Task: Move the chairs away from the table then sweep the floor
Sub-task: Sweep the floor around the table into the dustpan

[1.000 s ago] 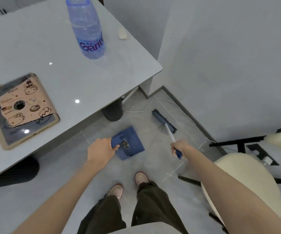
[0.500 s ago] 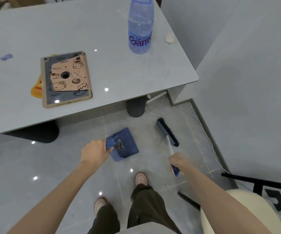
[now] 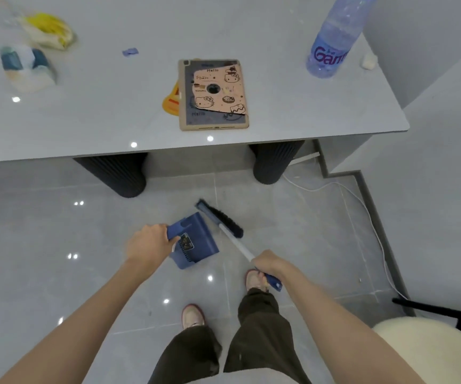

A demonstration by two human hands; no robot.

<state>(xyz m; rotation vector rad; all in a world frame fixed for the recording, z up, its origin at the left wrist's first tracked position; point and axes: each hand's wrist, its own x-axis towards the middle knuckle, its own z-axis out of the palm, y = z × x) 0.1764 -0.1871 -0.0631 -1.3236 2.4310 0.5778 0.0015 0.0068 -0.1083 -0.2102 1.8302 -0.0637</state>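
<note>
My left hand (image 3: pixel 149 243) grips the handle of a blue dustpan (image 3: pixel 196 239) held low over the grey tiled floor (image 3: pixel 43 259), in front of the table (image 3: pixel 85 126). My right hand (image 3: pixel 268 263) grips the white handle of a small broom (image 3: pixel 219 217); its blue head with black bristles lies just right of the dustpan's far edge. A cream round chair (image 3: pixel 431 353) with black legs stands at the bottom right, away from the table.
Two dark ribbed table legs (image 3: pixel 275 162) stand behind the dustpan. A white cable (image 3: pixel 367 214) runs along the right wall's skirting. On the table lie a tablet in a cartoon case (image 3: pixel 214 94), a water bottle (image 3: pixel 334 40) and wrapped items (image 3: pixel 27 65). My feet (image 3: pixel 193 315) stand below.
My view has swung left along the table. Both hands moved left with the dustpan and broom, and the broom head now lies close beside the dustpan. The chair slid toward the frame's corner.
</note>
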